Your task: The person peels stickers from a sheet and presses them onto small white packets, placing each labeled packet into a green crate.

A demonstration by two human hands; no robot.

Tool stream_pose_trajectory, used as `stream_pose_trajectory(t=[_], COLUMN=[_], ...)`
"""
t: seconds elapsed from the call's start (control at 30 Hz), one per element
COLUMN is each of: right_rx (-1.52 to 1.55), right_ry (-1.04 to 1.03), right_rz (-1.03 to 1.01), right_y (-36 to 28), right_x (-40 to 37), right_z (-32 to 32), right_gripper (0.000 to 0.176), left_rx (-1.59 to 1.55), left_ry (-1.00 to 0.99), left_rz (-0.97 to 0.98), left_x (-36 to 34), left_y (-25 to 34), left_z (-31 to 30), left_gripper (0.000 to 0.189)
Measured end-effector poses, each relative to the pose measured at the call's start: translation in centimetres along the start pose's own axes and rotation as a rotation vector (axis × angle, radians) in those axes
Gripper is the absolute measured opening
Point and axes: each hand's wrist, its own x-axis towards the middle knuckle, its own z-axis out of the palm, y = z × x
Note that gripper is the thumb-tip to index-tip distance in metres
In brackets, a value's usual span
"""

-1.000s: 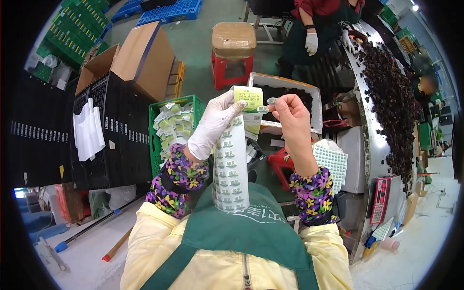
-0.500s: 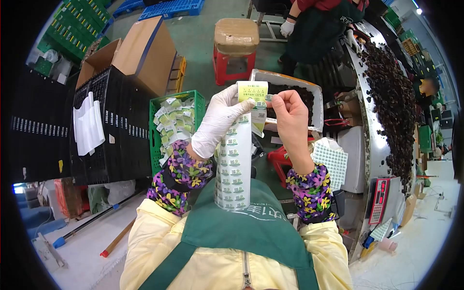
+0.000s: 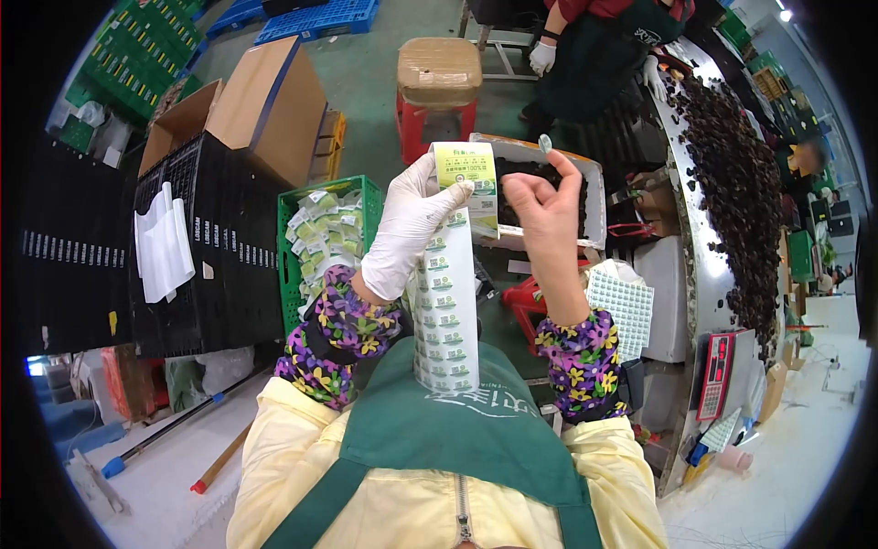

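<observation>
My left hand (image 3: 402,224), in a white glove, is closed on a yellow-green printed packet (image 3: 465,165) and a long white sheet of small stickers (image 3: 445,320). The thumb presses on the packet's front, and the sheet hangs down over my green apron (image 3: 384,430). To the right of the packet, apart from it, is my bare right hand (image 3: 547,220). A small sticker (image 3: 545,143) clings to its raised index fingertip, while the other fingers are curled. Behind the packet stands a white bin (image 3: 593,197) with dark contents.
On the left, a green crate (image 3: 372,206) holds several similar packets, beside black crates (image 3: 238,274). Another sticker sheet (image 3: 622,311) lies at right, near a red stool (image 3: 523,302). Dark pieces (image 3: 732,183) cover a long table; a co-worker (image 3: 594,64) stands there.
My right hand has moved away from the packet's edge; its index finger is now raised with the small sticker on its tip. My left hand has shifted slightly left with the packet.
</observation>
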Motion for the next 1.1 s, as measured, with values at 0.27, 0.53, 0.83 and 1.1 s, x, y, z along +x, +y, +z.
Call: stream_pose_trajectory(t=[0.27,0.53,0.83,1.1], right_rx=[-0.117,-0.106,-0.349,-0.468], right_ry=[-0.104,-0.055,-0.083,-0.045], right_rz=[-0.137,-0.009,-0.089,-0.158], right_y=[-1.9,-2.3,0.2,1.0], right_x=[1.2,5.9,-0.4,-0.8], right_z=[0.6,0.6,-0.6,-0.3], right_gripper=[0.067,0.065,0.016,0.018], left_rx=[0.113,0.150,0.112,0.128], left_ry=[-0.137,-0.220,-0.122,-0.112], left_rz=[0.018,-0.236,-0.059,-0.056], left_x=[0.0,0.0,0.1,0.0], left_y=[-0.2,-0.6,-0.7,-0.9], left_z=[-0.5,-1.4,-2.4,-1.5], left_gripper=[0.041,0.029,0.033,0.031])
